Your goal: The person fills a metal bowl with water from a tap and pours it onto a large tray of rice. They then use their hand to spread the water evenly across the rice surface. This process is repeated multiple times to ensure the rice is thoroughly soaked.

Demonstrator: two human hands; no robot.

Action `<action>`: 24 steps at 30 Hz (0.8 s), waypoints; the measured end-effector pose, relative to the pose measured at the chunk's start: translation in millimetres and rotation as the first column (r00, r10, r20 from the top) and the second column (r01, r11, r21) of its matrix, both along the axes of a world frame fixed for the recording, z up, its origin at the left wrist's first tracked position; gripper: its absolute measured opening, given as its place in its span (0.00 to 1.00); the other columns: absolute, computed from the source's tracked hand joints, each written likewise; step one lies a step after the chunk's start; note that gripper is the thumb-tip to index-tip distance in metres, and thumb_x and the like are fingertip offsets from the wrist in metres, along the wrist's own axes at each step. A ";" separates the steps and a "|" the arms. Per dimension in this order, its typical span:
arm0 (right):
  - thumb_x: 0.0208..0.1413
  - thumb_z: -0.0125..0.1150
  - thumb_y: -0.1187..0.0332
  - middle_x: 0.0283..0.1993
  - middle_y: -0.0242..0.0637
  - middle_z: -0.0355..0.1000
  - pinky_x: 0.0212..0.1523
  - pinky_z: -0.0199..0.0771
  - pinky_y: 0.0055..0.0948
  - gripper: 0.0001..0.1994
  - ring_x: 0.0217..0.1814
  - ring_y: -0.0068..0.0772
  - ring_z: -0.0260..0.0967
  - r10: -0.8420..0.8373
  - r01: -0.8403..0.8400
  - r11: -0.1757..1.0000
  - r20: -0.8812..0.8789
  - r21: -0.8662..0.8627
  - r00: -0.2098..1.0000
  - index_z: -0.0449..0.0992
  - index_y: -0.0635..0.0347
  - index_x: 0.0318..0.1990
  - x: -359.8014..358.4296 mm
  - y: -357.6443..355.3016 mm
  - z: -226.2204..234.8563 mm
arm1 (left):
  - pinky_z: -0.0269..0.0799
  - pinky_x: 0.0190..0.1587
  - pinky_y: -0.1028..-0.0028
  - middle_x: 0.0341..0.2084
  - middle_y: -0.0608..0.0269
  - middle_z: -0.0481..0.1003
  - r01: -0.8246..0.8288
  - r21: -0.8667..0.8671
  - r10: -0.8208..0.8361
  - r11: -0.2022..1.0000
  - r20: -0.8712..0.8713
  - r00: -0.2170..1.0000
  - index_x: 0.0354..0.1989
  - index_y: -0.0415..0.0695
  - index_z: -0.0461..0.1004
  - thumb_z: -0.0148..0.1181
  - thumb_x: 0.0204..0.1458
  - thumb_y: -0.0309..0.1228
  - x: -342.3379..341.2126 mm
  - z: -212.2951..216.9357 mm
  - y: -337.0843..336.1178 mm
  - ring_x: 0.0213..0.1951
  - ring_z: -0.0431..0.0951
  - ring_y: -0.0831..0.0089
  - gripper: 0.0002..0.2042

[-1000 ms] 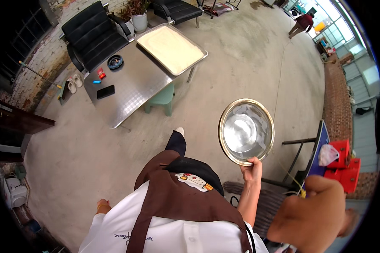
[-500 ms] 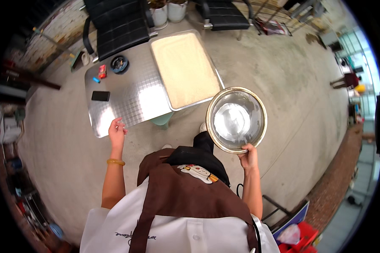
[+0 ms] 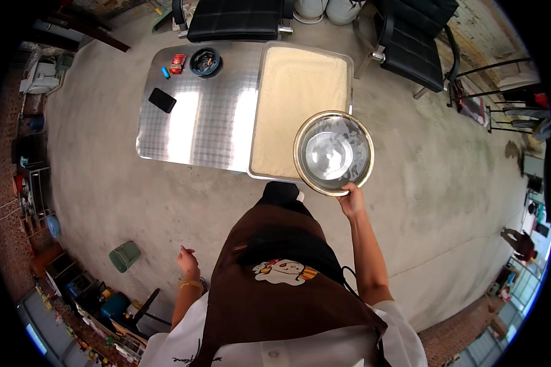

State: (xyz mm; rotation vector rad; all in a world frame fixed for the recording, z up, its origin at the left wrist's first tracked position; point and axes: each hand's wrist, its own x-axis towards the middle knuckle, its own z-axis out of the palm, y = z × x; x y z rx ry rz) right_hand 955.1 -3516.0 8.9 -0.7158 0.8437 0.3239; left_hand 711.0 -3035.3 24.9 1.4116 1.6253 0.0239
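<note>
My right hand (image 3: 351,200) grips the near rim of a round metal bowl (image 3: 329,154), thumb over the edge. Its shiny inside faces up, with whitish smears on the wall and no contents that I can make out. The bowl overlaps the near right corner of a large shallow tray (image 3: 256,122). Pale, grainy material (image 3: 300,92) fills that tray in an even layer. Off to the left, low beside my apron, my left hand (image 3: 188,260) holds nothing, its fingers loosely parted.
Under the tray is a shiny metal table (image 3: 220,122) bearing a phone (image 3: 162,100), a blue lighter (image 3: 165,72), a red pack (image 3: 177,63) and an ashtray (image 3: 204,62). Black chairs (image 3: 236,21) stand behind it. A green bin (image 3: 124,256) sits at left; a person (image 3: 522,244) is far right.
My view has turned, and the table now lies straighter ahead. The bowl has come over the tray's near right corner, still in my right hand. My left hand has dropped away from the table.
</note>
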 end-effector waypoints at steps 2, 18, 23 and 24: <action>0.38 0.46 0.78 0.26 0.34 0.66 0.25 0.66 0.26 0.06 0.27 0.28 0.65 0.075 -0.075 0.997 -0.014 -0.026 0.997 0.66 0.63 0.28 26.2 0.9 -9.7 | 0.44 0.09 0.79 0.03 0.73 0.54 -0.007 -0.040 0.005 0.999 -0.043 0.999 0.14 0.42 0.68 0.42 0.53 0.44 -5.5 -13.7 -10.3 0.06 0.52 0.82 0.22; 0.39 0.45 0.78 0.32 0.41 0.67 0.36 0.73 0.34 0.09 0.34 0.37 0.68 0.255 -0.264 0.961 -0.115 -0.076 0.960 0.66 0.68 0.31 106.8 -32.3 -70.6 | 0.50 0.10 0.81 0.04 0.72 0.55 0.014 -0.220 0.001 0.975 0.070 0.998 0.27 0.37 0.72 0.41 0.55 0.39 35.4 -1.4 -120.9 0.07 0.55 0.82 0.18; 0.39 0.47 0.77 0.32 0.40 0.67 0.39 0.71 0.33 0.07 0.35 0.35 0.67 0.314 -0.325 0.943 -0.138 -0.069 0.939 0.66 0.67 0.29 125.5 -33.0 -58.0 | 0.52 0.10 0.81 0.05 0.72 0.56 -0.139 -0.214 0.147 0.967 0.022 0.989 0.27 0.37 0.72 0.42 0.54 0.39 11.2 -4.5 -154.4 0.07 0.56 0.81 0.17; 0.39 0.47 0.77 0.31 0.39 0.67 0.41 0.70 0.31 0.06 0.35 0.34 0.66 0.325 -0.337 0.938 -0.137 -0.076 0.936 0.67 0.65 0.28 129.2 -33.9 -57.6 | 0.52 0.10 0.81 0.05 0.72 0.56 -0.159 -0.222 0.164 0.962 0.005 0.986 0.27 0.38 0.72 0.42 0.54 0.39 5.1 -8.0 -161.9 0.07 0.57 0.81 0.17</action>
